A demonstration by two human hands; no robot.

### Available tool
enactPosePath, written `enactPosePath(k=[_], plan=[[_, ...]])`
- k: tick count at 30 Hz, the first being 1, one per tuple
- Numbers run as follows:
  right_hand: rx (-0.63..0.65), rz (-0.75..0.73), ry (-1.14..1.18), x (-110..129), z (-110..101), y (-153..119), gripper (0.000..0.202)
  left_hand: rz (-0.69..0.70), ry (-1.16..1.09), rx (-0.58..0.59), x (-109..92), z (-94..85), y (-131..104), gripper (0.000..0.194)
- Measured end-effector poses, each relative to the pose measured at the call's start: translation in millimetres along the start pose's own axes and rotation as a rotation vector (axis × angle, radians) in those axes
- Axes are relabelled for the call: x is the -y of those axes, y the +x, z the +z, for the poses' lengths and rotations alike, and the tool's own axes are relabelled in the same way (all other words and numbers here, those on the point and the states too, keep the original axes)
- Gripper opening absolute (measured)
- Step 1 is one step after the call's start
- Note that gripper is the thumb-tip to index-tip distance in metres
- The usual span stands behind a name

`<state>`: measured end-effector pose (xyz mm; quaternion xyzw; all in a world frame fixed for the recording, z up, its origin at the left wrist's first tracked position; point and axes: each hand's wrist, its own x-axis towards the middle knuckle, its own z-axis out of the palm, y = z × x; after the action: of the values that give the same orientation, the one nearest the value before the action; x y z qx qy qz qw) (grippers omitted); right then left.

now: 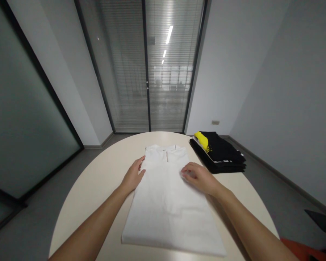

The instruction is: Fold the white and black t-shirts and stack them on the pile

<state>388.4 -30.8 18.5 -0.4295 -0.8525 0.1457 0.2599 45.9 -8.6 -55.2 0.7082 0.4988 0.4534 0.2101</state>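
A white shirt (165, 199) lies flat in a long folded shape, its collar end (165, 149) away from me and a short placket slit at the middle of the neck. At its upper left edge is my left hand (133, 175), thumb and fingers apart, with the fingertips against the cloth. My right hand (198, 176) is over the upper right part of the shirt, fingers bent and thumb apart from them. I see no cloth pinched in it; whether its fingertips touch the fabric is hard to tell.
The shirt rests on a round cream table (97, 185). A stack of folded black clothes (222, 154) with a yellow print on top sits at the table's right rear edge. Beyond stands a glass partition (146, 65). Something red (301, 250) shows at lower right.
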Motion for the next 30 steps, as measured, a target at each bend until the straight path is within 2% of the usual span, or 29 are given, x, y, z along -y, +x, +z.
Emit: enactPosePath(k=[2, 5, 7, 11, 15, 18, 25, 30], plan=[[0.094, -0.04, 0.007, 14.6, -2.3, -2.0, 0.016, 0.012, 0.038, -0.014, -1.4, 0.5, 0.3, 0.062], [0.114, 0.0, -0.047, 20.7, -2.5, -3.4, 0.017, 0.0, 0.057, -0.036, -3.6, 0.8, 0.5, 0.059], [0.066, 0.081, -0.102, 12.5, -2.1, -3.6, 0.02, -0.033, 0.027, -0.024, -5.5, 1.1, 0.5, 0.059], [-0.091, 0.284, -0.204, -19.6, 0.6, -3.2, 0.028, -0.146, -0.062, -0.048, -10.7, 2.3, 1.4, 0.06], [-0.101, 0.419, -0.169, -41.9, 6.5, -0.8, 0.033, -0.205, -0.07, -0.09, -14.9, 2.3, 2.2, 0.055], [-0.104, 0.489, -0.113, -45.3, 9.4, 1.5, 0.038, -0.231, 0.002, -0.073, -17.8, 0.3, 1.4, 0.051], [-0.082, 0.42, 0.015, -47.5, 11.6, 1.9, 0.047, -0.181, 0.247, 0.015, -26.8, -3.3, -1.0, 0.053], [-0.068, 0.542, -0.006, -42.3, 8.7, 0.3, 0.052, -0.252, 0.535, -0.009, -42.4, -9.0, -5.9, 0.045]])
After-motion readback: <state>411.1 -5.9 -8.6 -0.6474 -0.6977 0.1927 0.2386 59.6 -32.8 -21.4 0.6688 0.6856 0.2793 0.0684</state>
